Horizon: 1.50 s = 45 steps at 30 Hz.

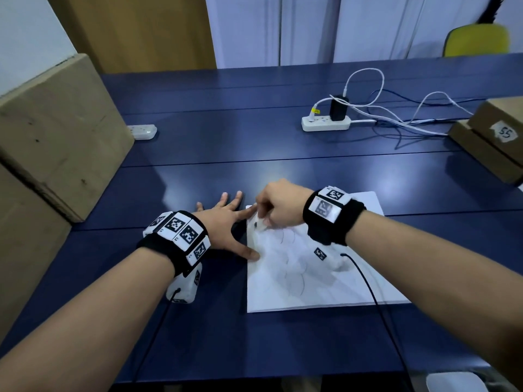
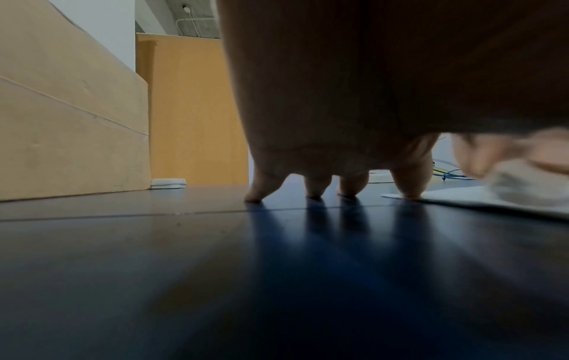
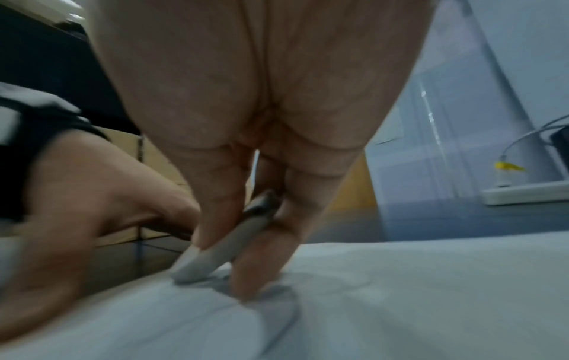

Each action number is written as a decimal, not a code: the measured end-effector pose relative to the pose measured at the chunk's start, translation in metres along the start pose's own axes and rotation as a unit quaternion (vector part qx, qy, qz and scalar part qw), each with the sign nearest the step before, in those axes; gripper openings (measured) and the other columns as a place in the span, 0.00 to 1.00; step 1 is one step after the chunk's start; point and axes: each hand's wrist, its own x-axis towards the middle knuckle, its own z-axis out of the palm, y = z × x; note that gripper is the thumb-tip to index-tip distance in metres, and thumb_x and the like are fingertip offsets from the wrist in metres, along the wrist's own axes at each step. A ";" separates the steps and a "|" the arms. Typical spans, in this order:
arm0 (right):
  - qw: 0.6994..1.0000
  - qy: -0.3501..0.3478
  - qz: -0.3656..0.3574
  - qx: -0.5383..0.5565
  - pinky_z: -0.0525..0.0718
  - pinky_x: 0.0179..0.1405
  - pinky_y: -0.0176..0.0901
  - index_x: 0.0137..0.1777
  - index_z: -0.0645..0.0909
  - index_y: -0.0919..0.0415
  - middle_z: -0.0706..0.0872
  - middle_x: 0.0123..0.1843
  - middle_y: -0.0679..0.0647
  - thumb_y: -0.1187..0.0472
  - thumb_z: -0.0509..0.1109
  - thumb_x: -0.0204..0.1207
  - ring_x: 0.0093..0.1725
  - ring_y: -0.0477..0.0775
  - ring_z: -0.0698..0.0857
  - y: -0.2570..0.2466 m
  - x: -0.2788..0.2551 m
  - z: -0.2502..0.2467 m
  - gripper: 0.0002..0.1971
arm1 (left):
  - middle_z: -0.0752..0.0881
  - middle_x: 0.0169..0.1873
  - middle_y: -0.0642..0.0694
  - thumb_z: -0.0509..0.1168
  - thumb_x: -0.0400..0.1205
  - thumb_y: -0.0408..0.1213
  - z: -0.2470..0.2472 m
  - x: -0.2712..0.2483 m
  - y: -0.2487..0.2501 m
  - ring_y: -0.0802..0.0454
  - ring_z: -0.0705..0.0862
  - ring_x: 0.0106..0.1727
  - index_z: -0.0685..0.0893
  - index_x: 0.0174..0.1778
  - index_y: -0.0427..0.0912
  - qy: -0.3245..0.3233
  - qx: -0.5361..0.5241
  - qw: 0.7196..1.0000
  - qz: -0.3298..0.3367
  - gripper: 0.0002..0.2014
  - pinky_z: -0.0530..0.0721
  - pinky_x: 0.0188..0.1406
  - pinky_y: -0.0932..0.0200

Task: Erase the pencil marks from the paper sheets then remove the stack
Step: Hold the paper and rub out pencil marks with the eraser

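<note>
A white paper stack (image 1: 319, 281) with curved pencil marks lies on the blue table (image 1: 254, 142). My left hand (image 1: 226, 222) is spread flat, its index finger and thumb pressing the sheet's left edge, the other fingertips (image 2: 314, 192) on the table. My right hand (image 1: 278, 206) pinches a white eraser (image 1: 261, 222) against the paper's far left corner. In the right wrist view the eraser (image 3: 209, 253) sits between thumb and fingers, its tip on the paper (image 3: 400, 292). The left wrist view shows the paper (image 2: 462, 197) and a blurred right hand (image 2: 508, 168).
Cardboard boxes (image 1: 53, 137) stand along the left side. A white power strip (image 1: 325, 123) with a black charger and loose cables lies at the back right. More boxes (image 1: 492, 137) sit at the far right. A second strip (image 1: 144, 131) lies by the left boxes.
</note>
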 end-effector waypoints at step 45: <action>0.994 -0.089 -0.052 -0.041 0.88 0.42 0.41 0.45 0.87 0.56 0.91 0.31 0.52 0.53 0.75 0.74 0.29 0.48 0.90 0.005 -0.003 -0.005 0.07 | 0.34 0.86 0.52 0.69 0.61 0.78 -0.002 0.001 0.000 0.44 0.35 0.86 0.40 0.84 0.70 0.002 -0.001 1.000 -0.009 0.61 0.49 0.75 0.18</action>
